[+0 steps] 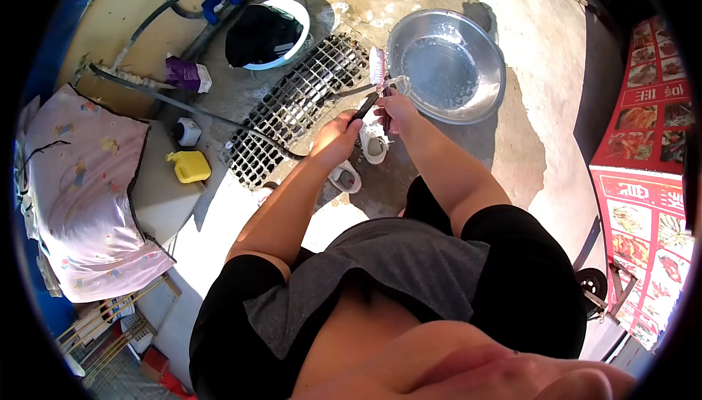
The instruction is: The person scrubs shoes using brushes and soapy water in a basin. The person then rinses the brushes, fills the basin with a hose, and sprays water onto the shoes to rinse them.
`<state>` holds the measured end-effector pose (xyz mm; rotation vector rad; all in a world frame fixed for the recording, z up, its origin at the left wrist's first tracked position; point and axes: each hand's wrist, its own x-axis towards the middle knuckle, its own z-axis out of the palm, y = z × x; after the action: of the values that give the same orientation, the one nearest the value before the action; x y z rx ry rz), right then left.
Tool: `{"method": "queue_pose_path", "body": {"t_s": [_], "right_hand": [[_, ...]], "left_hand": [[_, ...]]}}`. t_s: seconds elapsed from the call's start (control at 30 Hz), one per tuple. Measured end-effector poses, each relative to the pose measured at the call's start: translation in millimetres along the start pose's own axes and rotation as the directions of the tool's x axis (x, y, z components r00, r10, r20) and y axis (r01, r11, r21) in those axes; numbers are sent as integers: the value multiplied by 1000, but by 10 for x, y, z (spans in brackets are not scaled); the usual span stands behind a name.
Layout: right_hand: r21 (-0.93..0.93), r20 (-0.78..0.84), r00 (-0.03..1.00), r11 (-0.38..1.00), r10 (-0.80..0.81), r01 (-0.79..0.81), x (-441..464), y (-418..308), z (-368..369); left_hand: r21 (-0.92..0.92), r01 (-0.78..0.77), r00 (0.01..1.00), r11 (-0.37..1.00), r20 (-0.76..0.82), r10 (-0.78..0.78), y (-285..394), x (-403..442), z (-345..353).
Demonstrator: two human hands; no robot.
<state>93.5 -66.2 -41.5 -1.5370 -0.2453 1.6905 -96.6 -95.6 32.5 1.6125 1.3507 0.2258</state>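
Sunlit concrete floor (537, 159) forms the work surface. Left hand (336, 140): fingers closed on 1 dark elongated item (363, 108). Right hand (399, 110): fingers curled around 1 dark strip (387, 121). White-bristled brush (376, 66): just beyond both hands; contact cannot be determined. White shoe (374, 150): below, between the hands. Metal basin (491, 63): beyond the right hand.

The person wears a top with a speckled grey body (387, 250) and a black border at the neck (326, 311). The left sleeve (238, 305) and the right sleeve (523, 261) are black, loose and short. Black cloth (428, 208) covers one leg. The left hand (336, 140) and the right hand (399, 110) are bare.
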Motion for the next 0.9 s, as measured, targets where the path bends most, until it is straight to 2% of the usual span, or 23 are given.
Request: {"method": "queue_pose_path", "body": {"t_s": [0.03, 0.1, 0.17, 0.27, 0.3, 0.33, 0.37, 0.43, 0.5, 0.53, 0.57, 0.63, 0.67, 0.7, 0.73, 0.8, 0.83, 0.9], "right_hand": [[-47, 27, 1000, 999, -9, 10, -82, 10, -3], [4, 24, 999, 999, 34, -34, -1, 112, -84], [33, 3, 997, 997, 75, -75, 75, 233, -183], [8, -58, 993, 995, 104, -104, 165, 443, -369], [17, -78, 992, 995, 99, -98, 118, 466, -398], [27, -97, 991, 996, 92, -89, 45, 491, -425], [37, -118, 990, 996, 83, -79, -19, 510, -463], [132, -150, 981, 986, 120, -100, -100, 507, -549], [254, -152, 979, 963, 133, -92, -201, 486, -639], [281, -161, 974, 954, 157, -107, -241, 462, -670], [309, -139, 981, 947, 134, -85, -248, 481, -716], [361, -92, 992, 931, 84, -45, -265, 568, -797], [367, -73, 995, 930, 61, -31, -244, 649, -834], [383, -52, 997, 923, 62, -38, -249, 736, -867], [399, -29, 998, 916, 64, -47, -258, 833, -889], [361, -33, 994, 929, 106, -87, -292, 962, -910], [406, -12, 992, 907, 123, -108, -259, 941, -879], [499, 22, 986, 852, 166, -155, -289, 916, -742]], "left_hand": [[-13, 6, 999, 1000, -53, -7, -46, 76, 24], [-12, -54, 994, 998, -97, 53, -56, 165, 62], [51, -112, 993, 992, 33, 110, 254, 124, -25], [-100, -343, 939, 934, -23, 343, 462, 369, 97], [-163, -478, 877, 863, -130, 462, 598, 484, 123], [-203, -401, 915, 893, -126, 383, 740, 633, 122], [-227, -435, 900, 871, -116, 420, 881, 785, 108], [-84, -468, 879, 880, -145, 454, 1138, 1044, 129], [-149, -424, 905, 893, -103, 412, 1380, 1207, 157], [-96, -358, 933, 929, -72, 352, 1601, 1132, 89], [-206, -289, 957, 935, -40, 287, 1718, 1148, 102], [-109, -364, 931, 925, -73, 358, 1633, 1549, 187], [-112, -353, 935, 929, -82, 346, 1606, 1710, 232], [-115, -343, 938, 932, -91, 334, 1633, 1798, 269], [-40, -298, 952, 954, -81, 295, 1683, 1876, 285], [32, -340, 932, 940, -125, 341, 1752, 2077, 362], [72, -355, 922, 932, -139, 362, 1772, 2114, 411], [4, -313, 943, 950, -112, 312, 1809, 2275, 450]]}}
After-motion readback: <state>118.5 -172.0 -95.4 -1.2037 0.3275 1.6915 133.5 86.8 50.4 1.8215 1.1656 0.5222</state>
